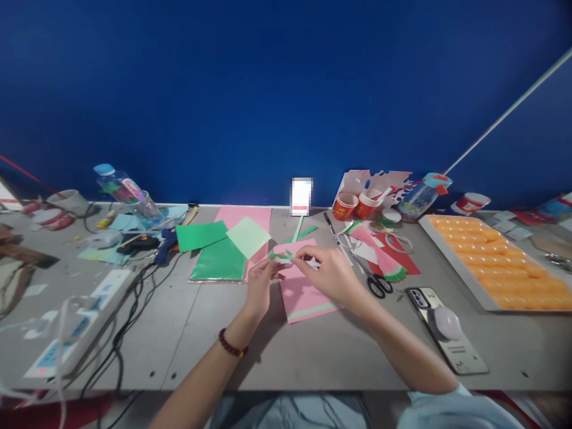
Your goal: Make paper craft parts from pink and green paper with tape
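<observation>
My left hand (263, 280) and my right hand (328, 271) meet over a pink paper sheet (299, 292) at the middle of the table. Between their fingertips is a small green paper strip (280, 255) with a white edge. The left fingers pinch its near side. From the right, thumb and forefinger close on its other end, where a white strip (309, 263) also shows; whether the two are joined I cannot tell. A pale green band (313, 313) crosses the pink sheet. Just beyond my hands lies another green strip (308, 232).
Green paper (218, 262) lies left of my hands. Black scissors (379, 286) and a phone (447, 333) are on the right, with an orange-filled tray (496, 262) beyond. Red paper cups (345, 205) stand behind. A power strip (84, 322) and cables (120, 333) occupy the left.
</observation>
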`<state>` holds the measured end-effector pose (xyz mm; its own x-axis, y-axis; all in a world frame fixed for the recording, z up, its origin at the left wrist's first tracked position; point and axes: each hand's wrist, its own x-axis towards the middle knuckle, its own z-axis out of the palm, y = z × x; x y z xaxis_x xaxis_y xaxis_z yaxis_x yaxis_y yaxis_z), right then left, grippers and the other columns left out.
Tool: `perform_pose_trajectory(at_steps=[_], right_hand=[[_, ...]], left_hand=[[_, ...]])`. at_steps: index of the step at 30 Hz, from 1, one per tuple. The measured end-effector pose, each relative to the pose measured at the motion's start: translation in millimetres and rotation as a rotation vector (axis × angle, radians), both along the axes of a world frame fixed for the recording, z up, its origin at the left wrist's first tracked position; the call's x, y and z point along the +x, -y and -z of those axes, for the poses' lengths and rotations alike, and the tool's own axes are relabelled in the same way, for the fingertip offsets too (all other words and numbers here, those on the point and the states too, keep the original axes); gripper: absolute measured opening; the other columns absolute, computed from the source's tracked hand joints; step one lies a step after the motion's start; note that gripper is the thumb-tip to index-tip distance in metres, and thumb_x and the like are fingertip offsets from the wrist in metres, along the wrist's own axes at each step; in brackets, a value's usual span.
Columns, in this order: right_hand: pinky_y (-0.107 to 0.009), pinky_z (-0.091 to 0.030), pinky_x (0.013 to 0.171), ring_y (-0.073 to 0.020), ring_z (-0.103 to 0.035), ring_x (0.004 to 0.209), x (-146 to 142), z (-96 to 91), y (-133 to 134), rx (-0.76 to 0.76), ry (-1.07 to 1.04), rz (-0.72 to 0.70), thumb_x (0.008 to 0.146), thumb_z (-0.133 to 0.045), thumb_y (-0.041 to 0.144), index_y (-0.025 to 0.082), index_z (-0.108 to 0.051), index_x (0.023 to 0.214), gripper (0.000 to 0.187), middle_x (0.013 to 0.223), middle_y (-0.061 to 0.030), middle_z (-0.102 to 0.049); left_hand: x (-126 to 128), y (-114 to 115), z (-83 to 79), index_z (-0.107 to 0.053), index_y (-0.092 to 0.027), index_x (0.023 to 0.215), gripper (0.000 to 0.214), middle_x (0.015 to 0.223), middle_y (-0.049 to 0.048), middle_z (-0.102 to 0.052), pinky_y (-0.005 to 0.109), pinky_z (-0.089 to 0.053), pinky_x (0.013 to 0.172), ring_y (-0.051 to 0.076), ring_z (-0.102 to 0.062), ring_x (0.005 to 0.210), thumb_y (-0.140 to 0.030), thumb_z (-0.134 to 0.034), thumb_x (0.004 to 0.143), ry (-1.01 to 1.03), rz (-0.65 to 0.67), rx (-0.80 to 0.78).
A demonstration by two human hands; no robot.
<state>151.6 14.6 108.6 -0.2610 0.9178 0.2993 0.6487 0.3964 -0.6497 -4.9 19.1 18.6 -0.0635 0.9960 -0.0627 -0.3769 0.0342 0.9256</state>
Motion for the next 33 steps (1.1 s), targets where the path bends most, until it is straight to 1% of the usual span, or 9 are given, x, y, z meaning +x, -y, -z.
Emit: perform_pose_trajectory(at_steps=[2,6,11,16,19,24,27,29,33], right_hand=[[-0.025,-0.039,0.055,-0.0159,-0.062,0.061,-1.7,2.8,-1.6,0.002,0.007,-0.002,0.081,-0.057,0.026,0.027,-0.067,0.073,0.014,0.073,0.0027,-0.071],[-0.024,-0.040,0.058,-0.0156,-0.062,0.063,-2.0,3.8,-1.7,-0.025,0.044,0.007,0.082,-0.055,0.028,0.025,-0.067,0.073,0.015,0.073,0.0020,-0.071],[-0.023,-0.038,0.062,-0.0140,-0.062,0.068,-2.5,1.1,0.2,-0.056,0.079,0.034,0.083,-0.054,0.029,0.024,-0.067,0.076,0.016,0.078,0.0022,-0.071],[-0.023,-0.037,0.061,-0.0135,-0.061,0.068,-5.2,4.4,1.0,-0.074,0.096,0.029,0.085,-0.053,0.031,0.026,-0.065,0.076,0.016,0.080,0.0035,-0.071],[-0.023,-0.037,0.062,-0.0140,-0.061,0.069,-5.8,6.2,0.7,-0.062,0.085,0.025,0.086,-0.052,0.031,0.025,-0.065,0.077,0.017,0.083,0.0027,-0.071],[-0.023,-0.038,0.061,-0.0141,-0.059,0.067,-3.5,5.7,-1.3,-0.085,0.035,0.005,0.087,-0.049,0.033,0.024,-0.066,0.079,0.021,0.078,0.0004,-0.070],[-0.023,-0.039,0.059,-0.0140,-0.058,0.066,-1.0,4.5,-3.9,-0.153,-0.073,-0.047,0.088,-0.045,0.032,0.022,-0.065,0.079,0.024,0.075,-0.0011,-0.068],[-0.023,-0.040,0.056,-0.0130,-0.057,0.062,-0.3,4.5,-6.1,-0.233,-0.168,-0.084,0.088,-0.043,0.030,0.020,-0.064,0.079,0.025,0.073,-0.0015,-0.066],[-0.022,-0.041,0.049,-0.0100,-0.054,0.050,-3.2,8.9,-9.4,-0.512,-0.336,-0.146,0.086,-0.042,0.027,0.019,-0.063,0.089,0.023,0.071,-0.0006,-0.065]], left_hand=[[0.3,0.5,0.1,-0.074,-0.019,0.077,0.019,0.077,0.0049,-0.070,0.023,-0.050,0.059,0.018,-0.067,0.077,-0.036,-0.066,0.073,-0.028,-0.028,0.028],[0.8,1.4,1.5,-0.074,-0.019,0.076,0.015,0.078,0.0024,-0.069,0.025,-0.052,0.068,0.015,-0.063,0.074,-0.032,-0.067,0.072,-0.049,-0.070,0.049],[0.8,2.4,3.5,-0.075,-0.018,0.078,0.016,0.077,0.0021,-0.070,0.026,-0.052,0.072,0.015,-0.062,0.076,-0.031,-0.069,0.071,-0.071,-0.043,0.045],[2.7,3.5,4.9,-0.075,-0.019,0.081,0.016,0.082,0.0032,-0.071,0.028,-0.052,0.075,0.016,-0.063,0.078,-0.030,-0.067,0.073,-0.088,-0.035,0.055],[3.4,4.1,3.9,-0.075,-0.019,0.080,0.014,0.081,0.0027,-0.071,0.028,-0.052,0.075,0.016,-0.062,0.077,-0.029,-0.067,0.073,-0.083,-0.039,0.068],[4.6,3.9,0.0,-0.074,-0.019,0.082,0.016,0.086,0.0033,-0.070,0.028,-0.052,0.073,0.017,-0.063,0.081,-0.031,-0.067,0.074,-0.047,-0.032,0.083],[6.7,3.9,-1.0,-0.073,-0.018,0.084,0.018,0.088,0.0042,-0.069,0.028,-0.051,0.075,0.017,-0.063,0.082,-0.032,-0.067,0.075,-0.059,-0.052,0.077],[8.4,3.7,-0.7,-0.071,-0.017,0.084,0.020,0.084,0.0037,-0.069,0.026,-0.050,0.075,0.015,-0.063,0.078,-0.034,-0.065,0.077,-0.083,-0.101,0.082],[11.1,2.8,0.1,-0.063,-0.017,0.080,0.022,0.070,-0.0009,-0.062,0.020,-0.047,0.062,0.011,-0.059,0.065,-0.039,-0.063,0.078,-0.044,-0.249,0.098]])
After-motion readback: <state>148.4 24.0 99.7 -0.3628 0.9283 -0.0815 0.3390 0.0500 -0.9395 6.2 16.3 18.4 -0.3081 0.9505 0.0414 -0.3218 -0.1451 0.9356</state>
